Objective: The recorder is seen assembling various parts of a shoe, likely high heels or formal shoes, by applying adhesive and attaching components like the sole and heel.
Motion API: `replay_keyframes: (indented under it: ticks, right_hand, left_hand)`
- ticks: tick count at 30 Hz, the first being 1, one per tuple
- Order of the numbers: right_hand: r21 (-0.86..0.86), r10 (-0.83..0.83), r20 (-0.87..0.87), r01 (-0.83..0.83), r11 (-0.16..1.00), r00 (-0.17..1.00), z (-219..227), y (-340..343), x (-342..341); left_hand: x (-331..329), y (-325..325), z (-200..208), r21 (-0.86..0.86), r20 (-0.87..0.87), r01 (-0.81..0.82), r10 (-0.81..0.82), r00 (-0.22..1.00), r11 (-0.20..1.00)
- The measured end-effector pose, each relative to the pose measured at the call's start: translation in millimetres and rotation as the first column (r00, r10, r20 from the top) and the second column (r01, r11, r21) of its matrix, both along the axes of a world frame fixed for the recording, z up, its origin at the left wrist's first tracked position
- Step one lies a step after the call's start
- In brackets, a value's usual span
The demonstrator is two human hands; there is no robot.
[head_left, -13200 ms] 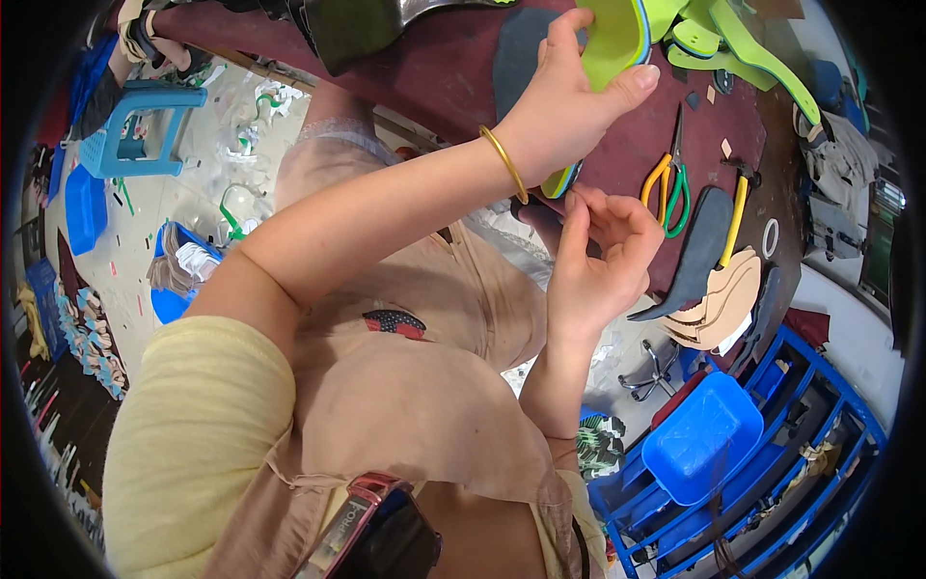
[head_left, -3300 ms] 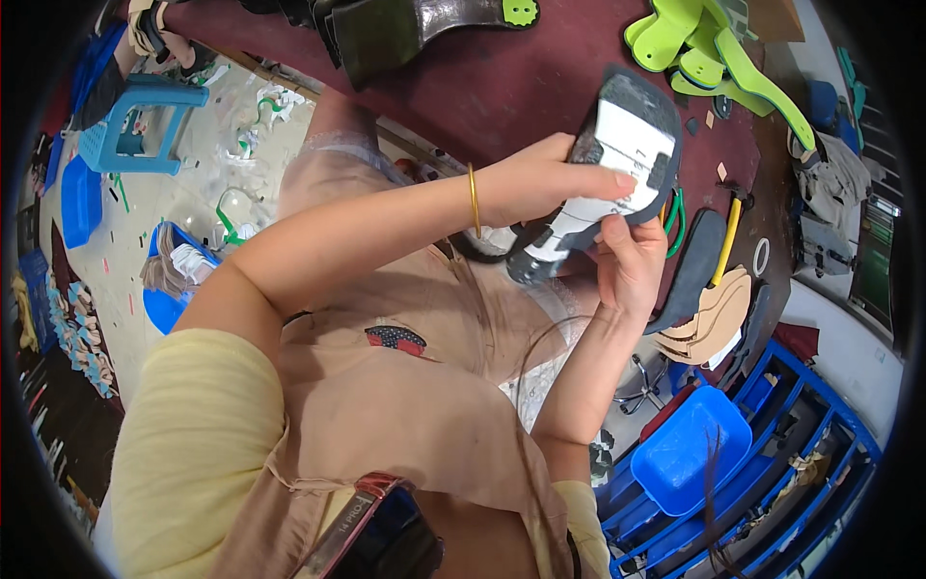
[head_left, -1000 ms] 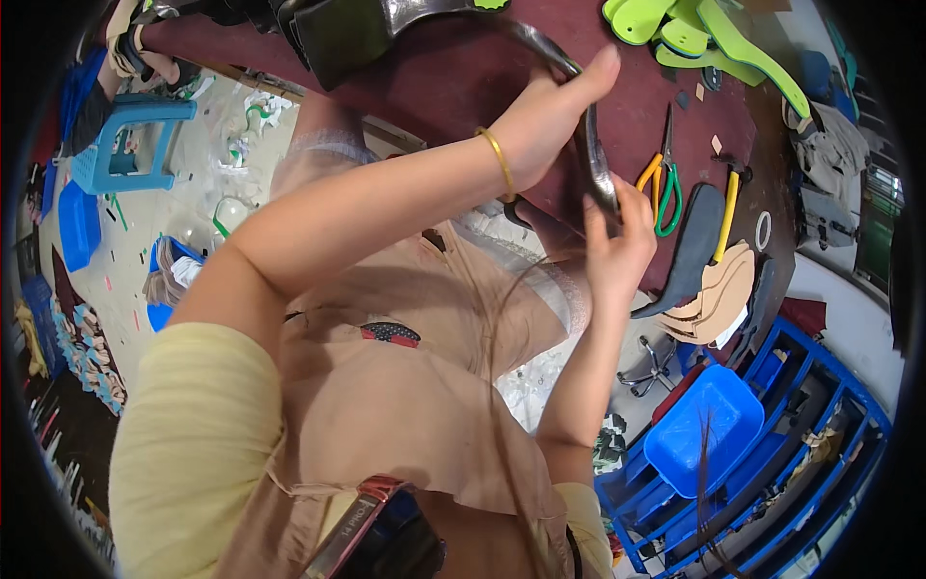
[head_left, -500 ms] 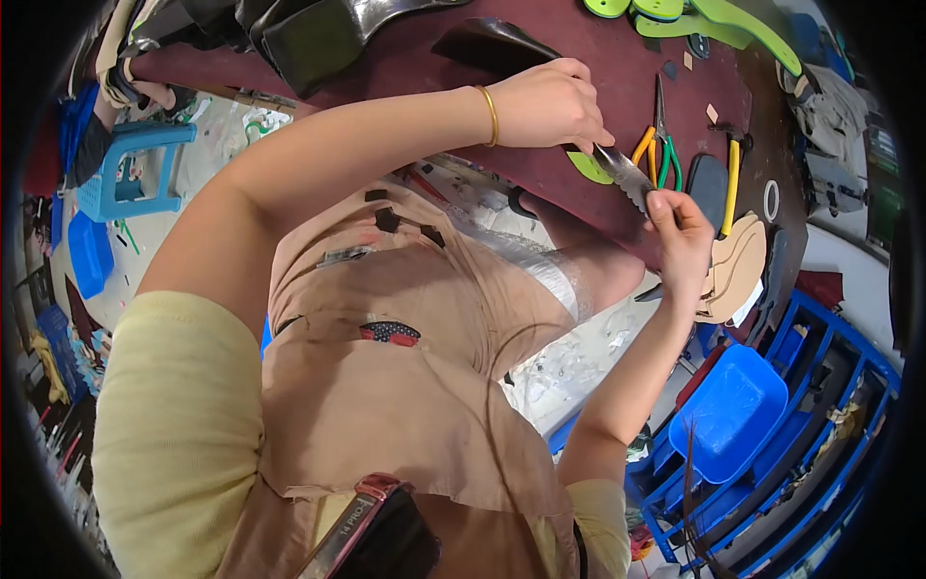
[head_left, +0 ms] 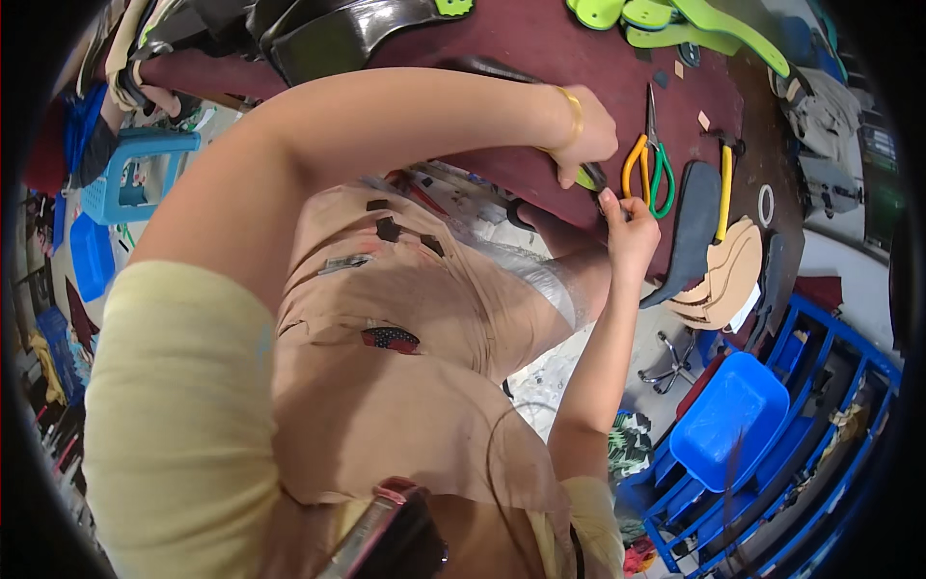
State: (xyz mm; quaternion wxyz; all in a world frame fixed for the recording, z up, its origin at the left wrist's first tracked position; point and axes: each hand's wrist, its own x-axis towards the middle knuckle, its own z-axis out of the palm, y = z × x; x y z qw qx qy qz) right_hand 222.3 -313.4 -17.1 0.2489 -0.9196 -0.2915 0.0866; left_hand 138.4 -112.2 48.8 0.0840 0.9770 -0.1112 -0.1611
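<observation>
Leans over a dark red table (head_left: pixel 540 43) at the top of the view. Includes, low on the right, a blue slatted rack (head_left: pixel 841 333). Wears a tan apron (head_left: pixel 415 415) over the lap. Shows a blue tub (head_left: pixel 730 425) in front of the rack or on it; cannot tell which. Shows also a light blue stool (head_left: pixel 159 145) on the far left. Has glossy black pieces (head_left: pixel 333 43) heaped at the table's upper left, lime-green insoles (head_left: pixel 666 37) grouped toward its upper right. Continues with a dark grey sole-shaped piece (head_left: pixel 696 217) and, just right of it, fanned tan cutouts (head_left: pixel 725 285). Has near the fingers a scissors-like tool (head_left: pixel 653 135), orange and green in the handles, then a yellow-handled hammer (head_left: pixel 724 198). Curves the left hand (head_left: pixel 586 133) down over a dark glossy strip (head_left: pixel 597 177), at the table's near edge; cannot tell the hold of its hidden fingertips. Pinches the strip's near end between thumb and fingertip of the right hand (head_left: pixel 629 230). Has a white ring (head_left: pixel 766 204) right of the hammer. Wears a gold bracelet (head_left: pixel 577 114) on the left wrist. Ends with a pale chip (head_left: pixel 703 120) near the hammer head.
</observation>
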Motion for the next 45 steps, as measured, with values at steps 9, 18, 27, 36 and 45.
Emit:
replay_keyframes:
  ticks: [9,18,27,36,45]
  right_hand:
    - [0.751,0.452,-0.515,0.129,0.647,0.729,55,-44,-3]
    - [0.842,0.628,-0.532,0.281,0.460,0.567,4,19,-81]
    - [0.765,0.478,-0.632,0.391,0.513,0.610,11,40,-118]
    - [0.627,0.392,-0.723,0.301,0.719,0.570,37,41,-102]
    - [0.603,0.485,-0.661,0.020,0.798,0.573,69,35,-87]
  left_hand:
    - [-59,14,6,-0.553,0.006,-0.088,0.109,0.994,0.829]
    - [-124,11,-12,-0.901,0.041,-0.254,0.653,0.756,0.351]
    - [-118,-23,-30,-0.959,-0.274,-0.231,0.760,0.589,-0.166]
    - [-117,-19,-40,-0.962,-0.248,-0.252,0.714,0.655,-0.103]
    - [-120,-15,-30,-0.994,0.026,-0.051,0.664,0.748,0.097]
